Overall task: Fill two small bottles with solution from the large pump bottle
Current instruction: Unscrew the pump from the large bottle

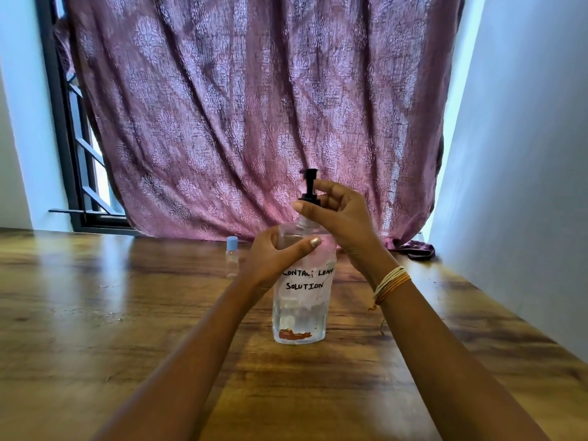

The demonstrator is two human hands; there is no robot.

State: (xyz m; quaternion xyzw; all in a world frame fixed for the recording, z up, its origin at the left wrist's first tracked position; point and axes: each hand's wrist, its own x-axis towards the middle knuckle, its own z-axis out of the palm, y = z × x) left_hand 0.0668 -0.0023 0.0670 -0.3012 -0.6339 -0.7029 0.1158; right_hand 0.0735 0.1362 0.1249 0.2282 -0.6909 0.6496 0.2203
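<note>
My two forearms reach forward over the wooden table (95,313), the right one wearing a stack of thread bangles (392,283) at the wrist. Just past them stands the large pump bottle (300,310), upright on the table, clear, with liquid showing in its lower part and a white label hand-lettered "CONTACT LENS SOLUTION" (a smear of reddish residue sits near its base). My left hand (270,259) is wrapped around the bottle's upper body, thumb laid across the front and fingers curled behind. My right hand (337,214) is up at the neck, thumb and fingers closed around the collar beneath the black pump head (309,186), which rises above my fingers.

Behind my left hand, a small clear bottle (232,257) with a pale blue cap stands upright on the table, near the big bottle but not touching it. I can see only this one small bottle. Farther back, a patterned mauve curtain (254,106) hangs down to the table's far edge, with a dark window frame (68,122) at its left and pale walls on both sides.
</note>
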